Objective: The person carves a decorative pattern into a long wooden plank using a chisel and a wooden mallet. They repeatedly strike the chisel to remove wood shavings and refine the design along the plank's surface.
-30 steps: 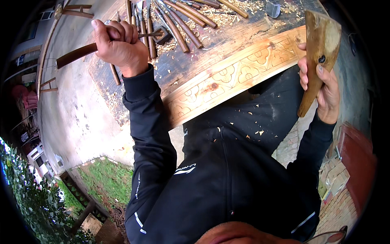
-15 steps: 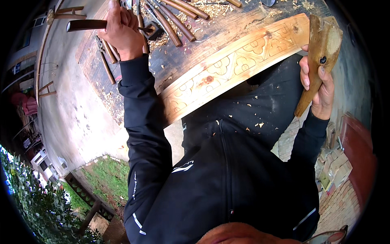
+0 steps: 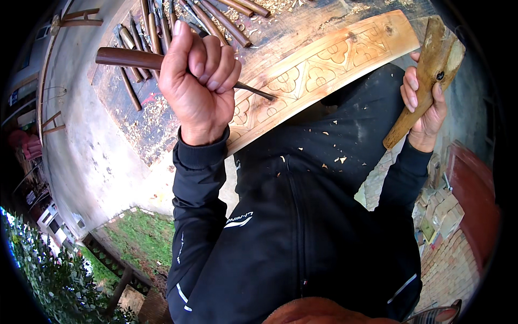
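Note:
My left hand (image 3: 202, 83) is closed around a carving chisel (image 3: 125, 57) with a dark brown wooden handle. Its thin metal shaft points right over the carved board (image 3: 318, 67); whether the tip touches the wood, I cannot tell. Pale and long, the board slants across the table's near edge, with quatrefoil and triangle outlines cut into its face. On the right, the fingers of my right hand (image 3: 429, 121) wrap round a rough wooden mallet (image 3: 429, 86) with a dark knot. The mallet is held up beside the board's far end, its narrow end pointing down.
Several wooden-handled chisels (image 3: 221, 19) lie at the back of the worn work table (image 3: 129, 116), among wood shavings. More shavings rest on my dark trousers (image 3: 337, 143). Stacked bricks (image 3: 442, 213) and a red-brown panel (image 3: 472, 194) stand at the lower right.
My left hand has come from the tools at the back toward the board, bringing the chisel over it. The mallet and my right hand have shifted only slightly.

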A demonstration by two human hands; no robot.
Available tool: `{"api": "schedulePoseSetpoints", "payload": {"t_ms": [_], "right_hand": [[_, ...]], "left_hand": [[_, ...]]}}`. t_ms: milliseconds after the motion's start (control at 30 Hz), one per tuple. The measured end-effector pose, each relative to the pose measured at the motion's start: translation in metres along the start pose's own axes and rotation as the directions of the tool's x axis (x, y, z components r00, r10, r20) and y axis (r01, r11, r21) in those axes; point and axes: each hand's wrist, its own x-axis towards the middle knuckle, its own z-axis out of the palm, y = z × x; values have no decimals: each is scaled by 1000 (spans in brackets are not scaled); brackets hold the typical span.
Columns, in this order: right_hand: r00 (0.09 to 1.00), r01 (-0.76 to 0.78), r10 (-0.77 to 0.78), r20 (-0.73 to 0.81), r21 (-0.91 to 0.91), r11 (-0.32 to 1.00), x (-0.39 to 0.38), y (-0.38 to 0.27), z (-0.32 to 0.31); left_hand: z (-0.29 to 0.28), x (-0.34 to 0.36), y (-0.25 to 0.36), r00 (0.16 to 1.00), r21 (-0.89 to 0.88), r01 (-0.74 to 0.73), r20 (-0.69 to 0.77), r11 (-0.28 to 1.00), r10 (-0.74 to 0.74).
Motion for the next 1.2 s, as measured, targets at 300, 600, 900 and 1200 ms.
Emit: {"api": "schedulePoseSetpoints", "payload": {"t_ms": [300, 600, 900, 1200], "right_hand": [[1000, 10, -10, 29, -11, 1000, 1, 0, -3], [1000, 16, -16, 3, 18, 1000, 0, 1, 0], [1000, 17, -18, 19, 25, 1000, -1, 0, 2], [998, 28, -29, 51, 28, 999, 1, 1, 0]], "left_hand": [[-6, -1, -18, 998, 25, 47, -43, 999, -45], [-9, 1, -17, 998, 33, 54, -13, 998, -54], [0, 5, -17, 992, 100, 116, 42, 988, -121], [49, 28, -45, 970, 377, 227, -168, 898, -175]]}}
